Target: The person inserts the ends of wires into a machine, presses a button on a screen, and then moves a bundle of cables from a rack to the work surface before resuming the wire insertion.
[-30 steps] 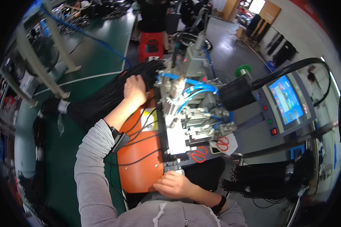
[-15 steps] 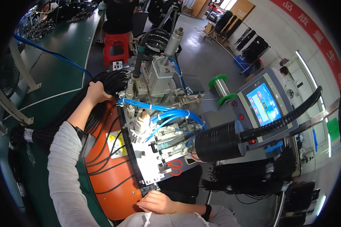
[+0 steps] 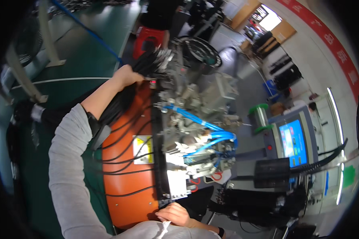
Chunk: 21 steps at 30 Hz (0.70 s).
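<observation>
My left hand (image 3: 127, 75) reaches far over the orange machine cover (image 3: 127, 205), its fingers curled at a thick bundle of black cables (image 3: 121, 99). The silvery cable ends (image 3: 161, 57) lie just beyond it. My right hand (image 3: 175, 214) is low at the cover's near corner, beside the machine's front end. Its fingers are bent and pressed together; what they hold, if anything, is hidden. Between and right of my hands stands a metal machine with blue air tubes (image 3: 221, 135) and a brightly lit work plate (image 3: 176, 183). Several single black cables (image 3: 127, 195) run across the cover.
A control panel with a lit screen (image 3: 293, 141) and a black cylindrical lamp (image 3: 272, 172) stand on the right. Behind are a green-flanged wire spool (image 3: 261, 118), a round feeder bowl (image 3: 203, 53) and a red stool (image 3: 147, 40). More black cables (image 3: 259, 203) hang at lower right.
The view has swung, so the machine appears farther right and more upright. My left hand stays at the cable bundle and my right hand at the near corner; the picture is more blurred.
</observation>
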Available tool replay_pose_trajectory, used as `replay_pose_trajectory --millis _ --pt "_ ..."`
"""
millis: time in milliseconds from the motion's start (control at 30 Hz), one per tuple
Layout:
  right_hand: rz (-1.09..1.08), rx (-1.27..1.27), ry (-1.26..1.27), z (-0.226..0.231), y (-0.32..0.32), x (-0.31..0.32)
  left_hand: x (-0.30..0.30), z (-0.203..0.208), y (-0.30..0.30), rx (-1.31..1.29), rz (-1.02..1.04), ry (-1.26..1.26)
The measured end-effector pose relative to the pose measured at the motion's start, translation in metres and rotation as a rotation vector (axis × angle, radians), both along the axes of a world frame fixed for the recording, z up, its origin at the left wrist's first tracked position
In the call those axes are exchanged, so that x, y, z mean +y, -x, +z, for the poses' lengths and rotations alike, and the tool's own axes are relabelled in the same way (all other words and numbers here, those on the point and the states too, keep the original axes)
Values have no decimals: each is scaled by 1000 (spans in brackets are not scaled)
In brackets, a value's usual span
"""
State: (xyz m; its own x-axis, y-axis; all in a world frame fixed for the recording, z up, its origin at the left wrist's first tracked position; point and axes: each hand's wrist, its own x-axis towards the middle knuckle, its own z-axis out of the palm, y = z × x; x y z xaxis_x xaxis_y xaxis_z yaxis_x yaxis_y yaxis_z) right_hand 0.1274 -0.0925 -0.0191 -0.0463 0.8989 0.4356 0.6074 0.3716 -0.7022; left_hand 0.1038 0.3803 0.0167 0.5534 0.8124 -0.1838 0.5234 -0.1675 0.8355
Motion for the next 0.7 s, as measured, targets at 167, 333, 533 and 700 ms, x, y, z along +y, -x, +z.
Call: replay_pose_trajectory --millis 167,333,533,700 --pt "12 -40 -26 -9 -3 -4 -37 65 73 -789 163 249" --pt "55 8 -195 -45 -5 -14 -113 93 132 -1090 279 111" --pt "-63 -11 30 -77 -3 -47 -164 92 169 -1223 264 181" --pt "-69 -8 125 -74 -6 -57 -172 87 179 -1237 245 217"
